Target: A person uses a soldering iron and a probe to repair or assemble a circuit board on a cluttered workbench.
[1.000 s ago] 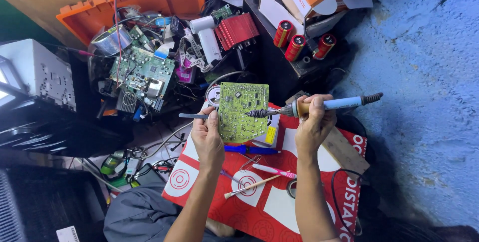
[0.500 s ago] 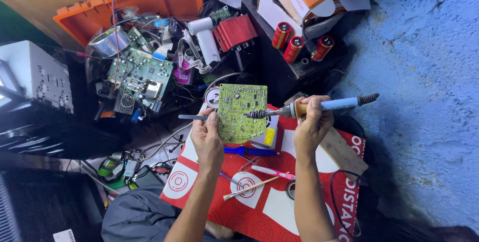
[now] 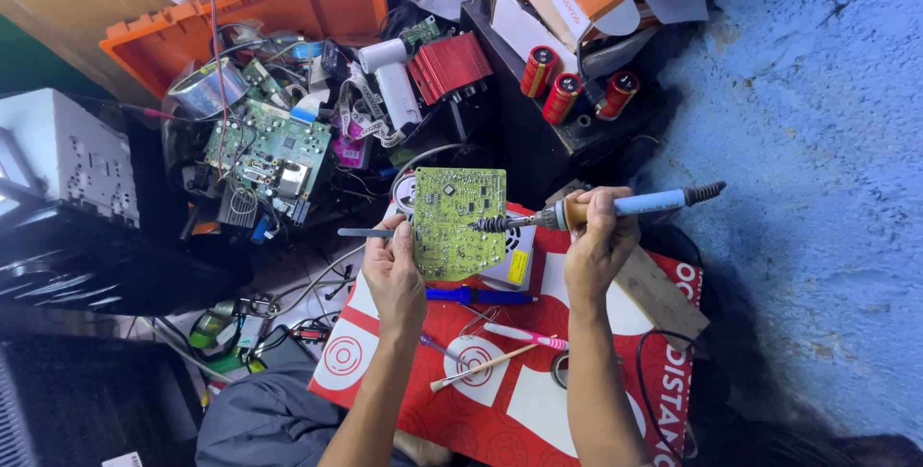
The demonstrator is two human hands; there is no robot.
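Green board (image 3: 458,222) stands upright, gripped in the left hand (image 3: 394,270); the right hand (image 3: 598,236), closed around the iron (image 3: 615,207), has its tip on the board. Soldering looks underway, unfinished.

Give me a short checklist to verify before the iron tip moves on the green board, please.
1. Left hand grips the green circuit board at its edge: ok.
2. Right hand holds the soldering iron on its handle: ok.
3. Iron tip reaches the board: ok.
4. Fingers away from the tip: ok.
5. Tip is hot: cannot tell.
6. Red mat free of loose tools: not ok.
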